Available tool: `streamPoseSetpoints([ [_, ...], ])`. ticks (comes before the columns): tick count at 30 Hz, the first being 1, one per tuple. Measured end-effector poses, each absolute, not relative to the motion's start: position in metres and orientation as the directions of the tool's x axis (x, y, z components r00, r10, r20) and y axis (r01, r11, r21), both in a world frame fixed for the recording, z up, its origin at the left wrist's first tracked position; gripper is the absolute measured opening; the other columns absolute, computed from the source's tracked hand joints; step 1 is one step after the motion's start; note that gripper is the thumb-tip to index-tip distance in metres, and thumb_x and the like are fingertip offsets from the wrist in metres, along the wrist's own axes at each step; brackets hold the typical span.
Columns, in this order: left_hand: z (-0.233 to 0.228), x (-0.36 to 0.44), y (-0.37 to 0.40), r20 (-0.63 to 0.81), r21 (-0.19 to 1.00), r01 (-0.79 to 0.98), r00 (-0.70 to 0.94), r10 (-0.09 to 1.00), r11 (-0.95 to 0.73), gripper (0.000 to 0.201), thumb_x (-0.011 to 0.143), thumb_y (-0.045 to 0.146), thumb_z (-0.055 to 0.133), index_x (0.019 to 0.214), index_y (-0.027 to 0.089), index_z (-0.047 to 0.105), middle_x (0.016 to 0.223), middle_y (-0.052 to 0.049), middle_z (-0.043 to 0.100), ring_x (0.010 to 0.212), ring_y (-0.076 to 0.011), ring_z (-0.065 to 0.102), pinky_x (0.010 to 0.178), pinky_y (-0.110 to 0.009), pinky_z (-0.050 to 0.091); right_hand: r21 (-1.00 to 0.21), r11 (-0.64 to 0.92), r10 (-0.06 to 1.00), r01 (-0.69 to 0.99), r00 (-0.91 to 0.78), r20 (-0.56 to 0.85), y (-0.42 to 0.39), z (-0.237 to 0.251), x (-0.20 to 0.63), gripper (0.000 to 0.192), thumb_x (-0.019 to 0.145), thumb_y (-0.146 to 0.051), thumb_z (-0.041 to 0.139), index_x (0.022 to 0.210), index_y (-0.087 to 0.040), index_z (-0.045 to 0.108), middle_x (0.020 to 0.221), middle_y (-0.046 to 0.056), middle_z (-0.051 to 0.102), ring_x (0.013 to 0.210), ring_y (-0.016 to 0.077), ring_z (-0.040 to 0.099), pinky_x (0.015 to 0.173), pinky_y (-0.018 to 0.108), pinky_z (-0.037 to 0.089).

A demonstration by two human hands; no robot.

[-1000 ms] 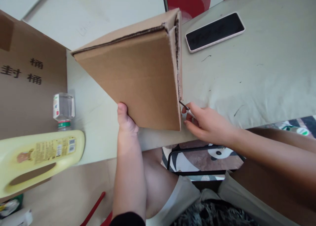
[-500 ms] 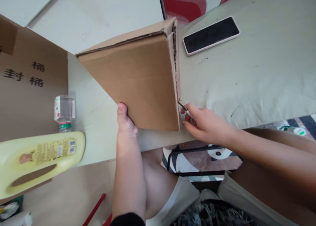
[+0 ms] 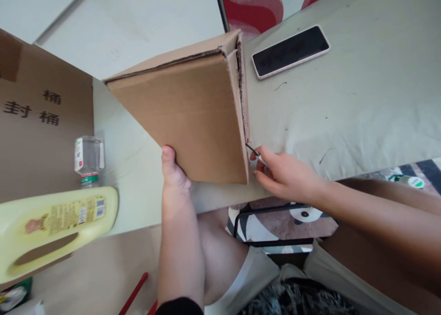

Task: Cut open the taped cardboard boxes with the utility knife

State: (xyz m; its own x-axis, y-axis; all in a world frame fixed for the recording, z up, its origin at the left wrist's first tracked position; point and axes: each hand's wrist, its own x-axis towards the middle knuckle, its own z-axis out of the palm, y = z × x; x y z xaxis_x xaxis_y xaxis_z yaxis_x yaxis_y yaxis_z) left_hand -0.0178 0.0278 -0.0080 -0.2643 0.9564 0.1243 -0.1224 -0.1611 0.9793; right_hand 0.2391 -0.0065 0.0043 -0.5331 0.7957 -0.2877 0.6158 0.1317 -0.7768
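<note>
A plain cardboard box (image 3: 193,113) stands tilted on the pale table (image 3: 344,99). My left hand (image 3: 174,177) grips the box's lower edge, thumb on its front face. My right hand (image 3: 282,175) pinches a thin dark blade (image 3: 253,149), whose tip meets the frayed right seam of the box near its lower corner. The rest of the tool is hidden inside my fingers.
A phone with a pale case (image 3: 290,51) lies face up behind the box. At the left stand a large printed carton (image 3: 37,140), a clear capped bottle (image 3: 88,161) and a yellow jug (image 3: 51,227) on its side. A black-framed stool (image 3: 275,223) sits below the table edge.
The box and both hands have shifted slightly left in view. The blade tip stays at the seam's lower end.
</note>
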Motion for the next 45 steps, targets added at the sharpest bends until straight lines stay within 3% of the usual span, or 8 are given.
streamPoseSetpoints([
  [3, -0.008, -0.019, 0.029, 0.12, 0.981, -0.115, -0.281, 0.952, -0.158, 0.05, 0.069, 0.076, 0.07, 0.082, 0.027, 0.071, 0.093, -0.003, 0.078, 0.111, -0.0285, 0.069, 0.107, -0.041, 0.053, -0.775, 0.129, 0.793, 0.618, -0.534, -0.294, -0.006, 0.004, 0.239, 0.02, 0.091, -0.028, 0.042, 0.109, -0.019, 0.043, 0.081, 0.005, 0.069, 0.061, 0.0177, 0.058, 0.058, 0.03, 0.035],
  [8, -0.009, -0.021, 0.028, 0.108, 0.988, -0.084, -0.251, 0.962, -0.133, 0.056, 0.068, 0.08, 0.068, 0.081, 0.025, 0.07, 0.096, -0.007, 0.077, 0.125, -0.0314, 0.063, 0.112, -0.042, 0.049, -0.778, 0.134, 0.787, 0.613, -0.543, -0.293, -0.006, 0.005, 0.237, 0.019, 0.091, -0.028, 0.042, 0.108, -0.019, 0.043, 0.082, 0.005, 0.07, 0.06, 0.0168, 0.058, 0.058, 0.029, 0.035],
  [13, -0.007, -0.018, 0.027, 0.084, 0.992, -0.062, -0.301, 0.95, -0.107, 0.066, 0.065, 0.083, 0.068, 0.092, 0.023, 0.074, 0.106, -0.009, 0.077, 0.132, -0.0319, 0.06, 0.114, -0.043, 0.047, -0.759, 0.146, 0.795, 0.634, -0.532, -0.292, -0.006, 0.005, 0.237, 0.018, 0.092, -0.028, 0.042, 0.107, -0.02, 0.043, 0.079, 0.004, 0.069, 0.061, 0.0175, 0.058, 0.057, 0.029, 0.034],
  [29, -0.005, -0.013, 0.026, 0.094, 0.988, -0.086, -0.323, 0.942, -0.128, 0.062, 0.064, 0.079, 0.072, 0.09, 0.022, 0.075, 0.105, -0.009, 0.078, 0.132, -0.0329, 0.06, 0.114, -0.043, 0.048, -0.771, 0.114, 0.782, 0.626, -0.536, -0.319, -0.007, 0.004, 0.238, 0.025, 0.092, -0.028, 0.042, 0.114, -0.017, 0.043, 0.084, 0.006, 0.07, 0.062, 0.0174, 0.058, 0.06, 0.03, 0.036],
  [38, 0.0, -0.009, 0.024, 0.035, 0.987, -0.135, -0.33, 0.943, -0.084, 0.066, 0.063, 0.077, 0.074, 0.1, 0.023, 0.076, 0.113, -0.009, 0.076, 0.133, -0.0312, 0.059, 0.119, -0.044, 0.043, -0.762, 0.133, 0.789, 0.634, -0.533, -0.306, -0.007, 0.004, 0.237, 0.023, 0.092, -0.029, 0.041, 0.111, -0.018, 0.043, 0.082, 0.005, 0.07, 0.061, 0.0174, 0.057, 0.06, 0.03, 0.035],
  [45, -0.003, -0.012, 0.027, 0.077, 0.99, -0.089, -0.33, 0.941, -0.112, 0.07, 0.061, 0.081, 0.073, 0.1, 0.023, 0.076, 0.111, -0.008, 0.077, 0.13, -0.0325, 0.062, 0.113, -0.042, 0.048, -0.767, 0.128, 0.785, 0.629, -0.537, -0.309, -0.008, 0.006, 0.237, 0.019, 0.092, -0.027, 0.043, 0.109, -0.018, 0.044, 0.081, 0.006, 0.07, 0.06, 0.0179, 0.058, 0.058, 0.031, 0.035],
])
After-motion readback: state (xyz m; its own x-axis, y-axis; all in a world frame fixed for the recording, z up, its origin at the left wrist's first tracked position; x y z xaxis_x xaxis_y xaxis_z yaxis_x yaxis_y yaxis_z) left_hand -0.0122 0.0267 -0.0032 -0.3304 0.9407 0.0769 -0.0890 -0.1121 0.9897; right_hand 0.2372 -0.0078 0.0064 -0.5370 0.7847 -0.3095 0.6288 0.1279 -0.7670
